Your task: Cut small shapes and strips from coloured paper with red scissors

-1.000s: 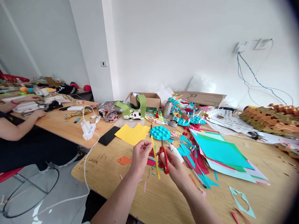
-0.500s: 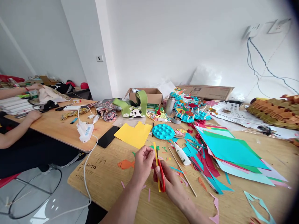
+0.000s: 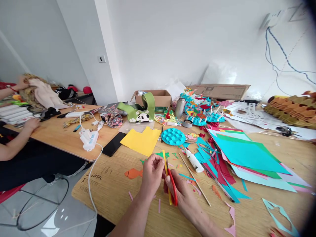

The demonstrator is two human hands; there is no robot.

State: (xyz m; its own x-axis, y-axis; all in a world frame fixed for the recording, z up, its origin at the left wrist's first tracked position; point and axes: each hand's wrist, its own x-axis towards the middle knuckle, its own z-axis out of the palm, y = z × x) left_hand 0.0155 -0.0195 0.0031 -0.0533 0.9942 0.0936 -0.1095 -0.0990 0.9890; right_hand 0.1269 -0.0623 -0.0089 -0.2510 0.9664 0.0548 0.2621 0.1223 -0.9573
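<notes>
Co-worker's raised hand [image 3: 21,84] has lifted the beige cloth [image 3: 44,95] higher; left hand [image 3: 151,174] pinches yellow paper strip [image 3: 165,163], right hand [image 3: 184,197] grips red scissors [image 3: 173,191] (blades mostly hidden).

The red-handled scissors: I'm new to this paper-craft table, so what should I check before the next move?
1. Red-handled scissors gripped by the right hand: ok.
2. Narrow yellow paper strip held by the left hand: ok.
3. Blades placed on the strip: cannot tell, the hands partly hide them.
4. White glue bottle apart from both hands: ok.
5. Table around the hands free of scraps: not ok, pink paper scraps lie near them.
</notes>
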